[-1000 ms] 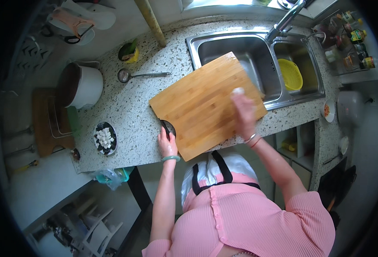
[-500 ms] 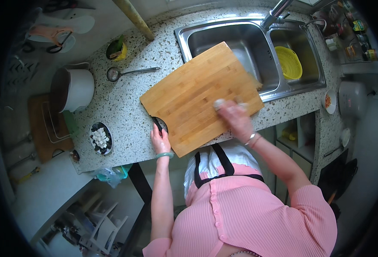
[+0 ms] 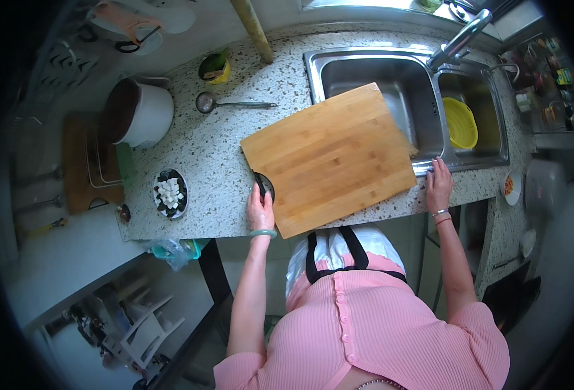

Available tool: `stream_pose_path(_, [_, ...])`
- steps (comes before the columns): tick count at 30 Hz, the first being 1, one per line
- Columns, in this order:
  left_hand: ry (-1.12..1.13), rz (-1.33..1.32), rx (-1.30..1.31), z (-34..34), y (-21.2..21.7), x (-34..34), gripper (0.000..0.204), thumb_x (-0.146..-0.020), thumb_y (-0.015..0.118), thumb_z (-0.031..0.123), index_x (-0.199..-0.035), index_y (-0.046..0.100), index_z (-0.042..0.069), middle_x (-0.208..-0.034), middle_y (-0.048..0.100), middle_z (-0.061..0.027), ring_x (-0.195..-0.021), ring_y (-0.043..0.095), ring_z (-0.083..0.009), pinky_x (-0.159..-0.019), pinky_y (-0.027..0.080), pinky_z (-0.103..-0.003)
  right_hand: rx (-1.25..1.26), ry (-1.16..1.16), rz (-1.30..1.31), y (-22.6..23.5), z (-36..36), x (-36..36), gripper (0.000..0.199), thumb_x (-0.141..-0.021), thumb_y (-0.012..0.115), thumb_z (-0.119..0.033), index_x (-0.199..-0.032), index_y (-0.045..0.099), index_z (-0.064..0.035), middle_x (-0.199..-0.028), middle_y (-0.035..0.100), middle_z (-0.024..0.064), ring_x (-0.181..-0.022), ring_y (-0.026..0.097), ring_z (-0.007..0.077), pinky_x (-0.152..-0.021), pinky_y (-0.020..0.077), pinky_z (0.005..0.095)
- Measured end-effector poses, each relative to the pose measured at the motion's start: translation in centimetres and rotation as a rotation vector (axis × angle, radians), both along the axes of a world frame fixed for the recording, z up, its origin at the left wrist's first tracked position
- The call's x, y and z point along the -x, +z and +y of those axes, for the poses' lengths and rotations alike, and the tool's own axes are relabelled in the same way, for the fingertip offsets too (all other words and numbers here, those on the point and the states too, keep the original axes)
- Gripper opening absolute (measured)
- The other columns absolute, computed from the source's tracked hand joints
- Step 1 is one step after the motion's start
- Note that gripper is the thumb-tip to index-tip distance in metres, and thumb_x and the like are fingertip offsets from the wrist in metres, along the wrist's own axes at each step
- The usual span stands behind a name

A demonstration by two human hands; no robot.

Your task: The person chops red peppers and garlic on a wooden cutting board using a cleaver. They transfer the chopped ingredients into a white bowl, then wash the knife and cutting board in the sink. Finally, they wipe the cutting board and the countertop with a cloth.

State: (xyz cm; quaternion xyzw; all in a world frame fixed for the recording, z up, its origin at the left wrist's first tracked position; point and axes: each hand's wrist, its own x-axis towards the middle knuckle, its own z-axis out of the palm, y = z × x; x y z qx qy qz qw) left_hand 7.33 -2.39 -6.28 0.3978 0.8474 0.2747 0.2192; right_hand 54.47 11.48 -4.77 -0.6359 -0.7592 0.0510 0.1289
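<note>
A wooden cutting board [image 3: 329, 159] lies tilted across the counter, its far right part over the sink's large basin. My left hand [image 3: 259, 209], with a green bangle at the wrist, is closed on the board's left end at the black-edged handle cutout [image 3: 265, 184]. To the right of the board, my right hand [image 3: 439, 187] rests at the sink's near rim. Its fingers stretch forward, with nothing visible in them.
A double steel sink [image 3: 423, 168] holds a yellow strainer basket [image 3: 459, 123] in its smaller basin. Leftward are a ladle [image 3: 235, 104], a bowl of white cubes and dark pieces [image 3: 170, 194], a white pot [image 3: 149, 116] and a yellow cup [image 3: 215, 68]. A small bowl [image 3: 512, 187] stands right.
My right hand has moved off the board's surface, rightward to the sink's near rim. Its fingers were blurred before and are now stretched out. My left hand stays on the board's end.
</note>
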Motion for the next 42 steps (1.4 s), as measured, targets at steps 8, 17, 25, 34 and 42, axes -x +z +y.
stream_pose_path(8, [0.109,0.08,0.042,-0.2,1.5,-1.4,0.022,-0.087,0.065,0.024,-0.088,0.058,0.003,-0.07,0.062,-0.014,-0.064,0.061,-0.0308,-0.061,0.048,-0.042,0.198,0.006,0.315,-0.4,4.0,4.8,0.042,-0.099,0.045,-0.034,-0.123,0.054,-0.0015,-0.119,0.06,0.0182,-0.114,0.054,0.0324,-0.098,0.0388,0.0405])
stream_pose_path(17, [0.131,0.044,-0.003,1.2,2.3,-1.4,0.017,-0.084,0.066,0.017,-0.082,0.055,0.004,-0.066,0.062,-0.0132,-0.059,0.06,-0.0298,-0.055,0.047,-0.04,0.376,-0.133,0.669,-6.6,9.3,7.4,0.056,-0.1,0.036,-0.047,-0.108,0.062,0.0028,-0.102,0.065,0.0233,-0.097,0.061,0.0371,-0.085,0.0448,0.0386])
stream_pose_path(25, [0.255,-0.976,-0.117,-1.6,6.3,1.6,0.032,-0.085,0.072,0.013,-0.111,0.06,0.0,-0.111,0.065,-0.0062,-0.1,0.06,-0.0133,-0.084,0.048,-0.027,0.451,-0.146,1.078,-1.9,7.6,12.2,0.051,-0.101,0.043,-0.039,-0.116,0.06,0.0071,-0.109,0.064,0.0061,-0.098,0.055,0.0114,-0.088,0.0425,0.0259])
stream_pose_path(34, [0.514,-0.87,-0.559,-12.6,20.2,9.4,0.033,-0.074,0.077,0.004,-0.102,0.061,0.002,-0.106,0.065,-0.0064,-0.097,0.06,-0.013,-0.087,0.047,-0.029,0.336,0.265,1.09,8.8,6.0,32.1,0.038,-0.102,0.043,-0.028,-0.115,0.057,0.0048,-0.102,0.064,0.0077,-0.095,0.054,0.0131,-0.086,0.0435,0.0282])
stream_pose_path(42, [0.822,-0.465,-0.922,-26.9,23.1,19.2,0.065,-0.08,0.068,0.006,-0.139,0.038,0.0,-0.133,0.049,-0.0115,-0.121,0.049,-0.0249,-0.102,0.04,-0.04,0.489,0.742,1.129,18.6,-0.5,60.8,0.035,-0.101,0.042,-0.026,-0.119,0.055,0.0005,-0.101,0.065,0.021,-0.094,0.063,0.0295,-0.084,0.0464,0.0346])
